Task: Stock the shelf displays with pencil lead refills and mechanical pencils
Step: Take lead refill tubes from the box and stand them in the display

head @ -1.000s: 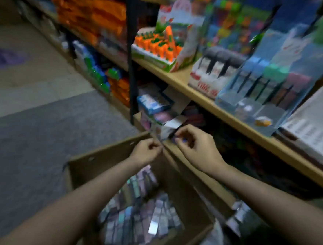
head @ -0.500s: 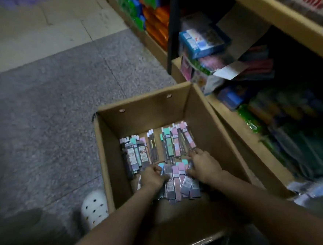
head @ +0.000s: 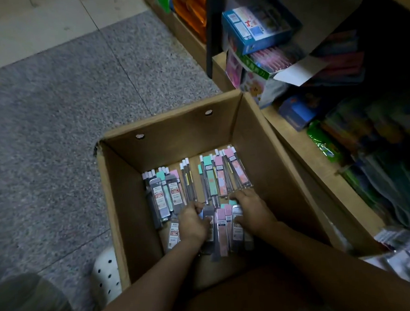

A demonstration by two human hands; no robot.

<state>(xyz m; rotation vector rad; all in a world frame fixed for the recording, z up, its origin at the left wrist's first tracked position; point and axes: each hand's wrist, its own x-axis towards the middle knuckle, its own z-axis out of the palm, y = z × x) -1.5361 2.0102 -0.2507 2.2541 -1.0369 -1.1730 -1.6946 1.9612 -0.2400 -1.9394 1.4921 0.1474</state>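
Gathering stock: left hand [head: 192, 225] and right hand [head: 250, 215], fingers curled round flat pastel-capped lead refill packs [head: 222, 229] in open brown cardboard box [head: 258, 137]; next, probably lifting to wooden shelf [head: 303, 153].

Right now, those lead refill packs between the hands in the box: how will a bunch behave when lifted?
The lead refill packs look like slim, flat, stiff cases, so probably light. Glossy faces suggest they could slide apart. Left hand and right hand squeeze the loose bunch from both sides inside the cardboard box; middle packs may drop.

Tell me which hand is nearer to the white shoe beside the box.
Left. The left hand is inside the cardboard box, on the white shoe's side; the right hand is farther across.
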